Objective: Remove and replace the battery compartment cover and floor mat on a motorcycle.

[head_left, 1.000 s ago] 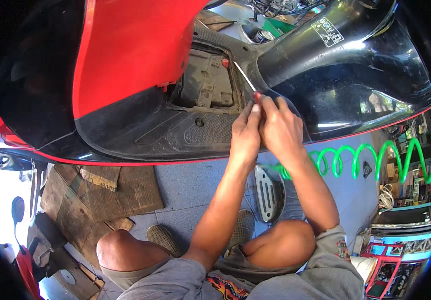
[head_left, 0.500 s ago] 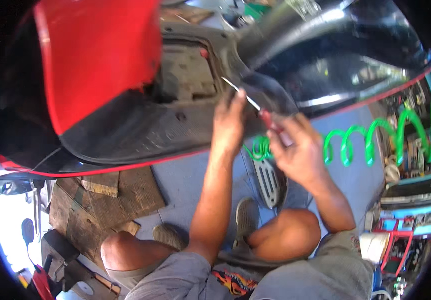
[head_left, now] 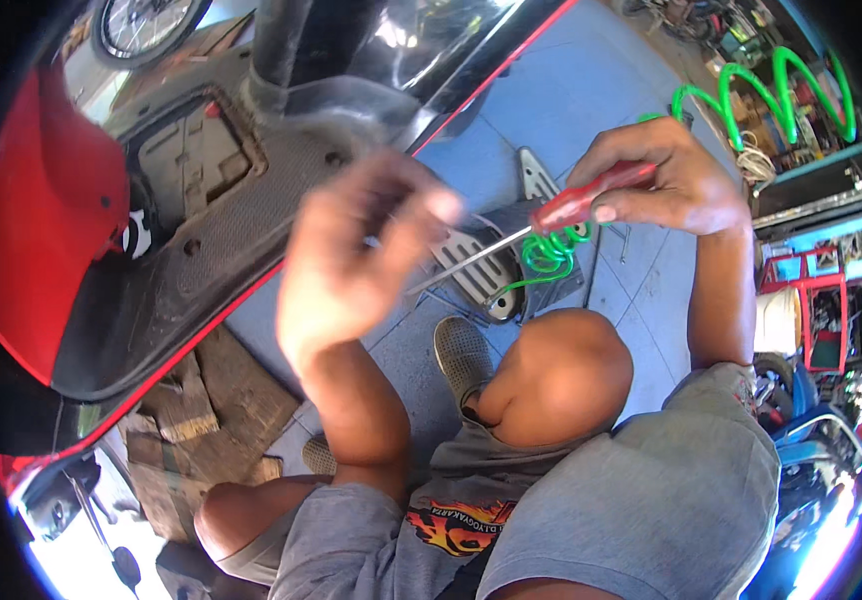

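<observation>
My right hand (head_left: 689, 180) is wrapped round the red handle of a screwdriver (head_left: 583, 204), held up over the floor right of a scooter. Its bare metal shaft slants down and left, close to my left hand (head_left: 343, 262). That hand is smeared by motion, its thumb toward the shaft; whether the fingers pinch anything does not show. Beyond it lies the scooter's black ribbed footboard (head_left: 236, 240), with a rectangular recess (head_left: 196, 160) and a small red piece in the recess's corner. The red front panel (head_left: 46, 220) stands at the left.
Slotted metal plates (head_left: 476, 275) lie on the blue tiled floor (head_left: 576, 85), with a green coiled hose (head_left: 549, 256) over them. Wooden boards (head_left: 241, 395) lie beneath the scooter's near side. A red metal frame (head_left: 826, 315) and shelves stand at the right; a bicycle wheel (head_left: 146, 25) is at the back.
The view has turned toward the right. My right hand has drawn the screwdriver back from the footboard, and my left hand has come away from the recess's edge.
</observation>
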### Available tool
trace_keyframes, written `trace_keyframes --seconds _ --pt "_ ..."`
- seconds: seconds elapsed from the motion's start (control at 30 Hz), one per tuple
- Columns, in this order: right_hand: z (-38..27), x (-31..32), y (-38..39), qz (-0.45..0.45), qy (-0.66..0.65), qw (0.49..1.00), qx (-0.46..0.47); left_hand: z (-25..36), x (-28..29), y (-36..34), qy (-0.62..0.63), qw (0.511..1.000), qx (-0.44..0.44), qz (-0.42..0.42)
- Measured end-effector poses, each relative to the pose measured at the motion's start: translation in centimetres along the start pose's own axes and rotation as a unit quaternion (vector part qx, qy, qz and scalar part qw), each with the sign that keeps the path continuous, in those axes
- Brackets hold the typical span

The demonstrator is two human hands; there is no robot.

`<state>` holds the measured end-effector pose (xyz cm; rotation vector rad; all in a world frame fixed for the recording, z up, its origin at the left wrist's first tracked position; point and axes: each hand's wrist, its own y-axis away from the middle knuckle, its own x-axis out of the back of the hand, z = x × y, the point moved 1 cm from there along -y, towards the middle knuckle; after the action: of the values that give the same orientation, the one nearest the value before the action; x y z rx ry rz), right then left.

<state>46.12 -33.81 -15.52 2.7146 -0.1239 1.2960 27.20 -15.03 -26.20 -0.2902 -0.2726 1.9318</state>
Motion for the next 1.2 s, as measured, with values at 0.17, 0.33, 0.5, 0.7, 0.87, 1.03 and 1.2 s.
trace_keyframes --seconds 0.17,0.33,0.5,0.7,0.87,1.03,1.2 --pt "1.7 -0.7 1.1 -0.086 -0.018 0.996 0.010 -0.7 -6.3 -3.8 -0.144 0.984 -0.093 -0.052" --pt "4.1 -1.0 5.9 -0.013 0.050 0.997 -0.059 -4.3 -7.8 -6.9 -0.222 0.964 -0.027 -0.144" --pt "7.7 -1.7 8.1 0.263 0.110 0.943 -0.172 -23.1 -11.9 -7.2 -0.426 0.878 0.142 -0.165" --pt "9.3 -5.1 8.7 0.562 0.059 0.775 -0.283 -35.2 -22.8 -2.4 -0.355 0.861 0.233 -0.279" --pt "14.5 -2.7 14.7 0.582 0.155 0.747 -0.282 -34.7 -22.1 -1.7 -0.334 0.907 0.233 -0.106" --pt "15.7 -0.1 20.3 0.481 0.183 0.780 -0.357 -32.2 -20.2 -0.8 -0.366 0.923 0.112 0.029" --pt "14.4 3.2 23.9 0.409 0.187 0.765 -0.461 -27.6 -22.6 -2.4 -0.296 0.950 0.004 0.096"
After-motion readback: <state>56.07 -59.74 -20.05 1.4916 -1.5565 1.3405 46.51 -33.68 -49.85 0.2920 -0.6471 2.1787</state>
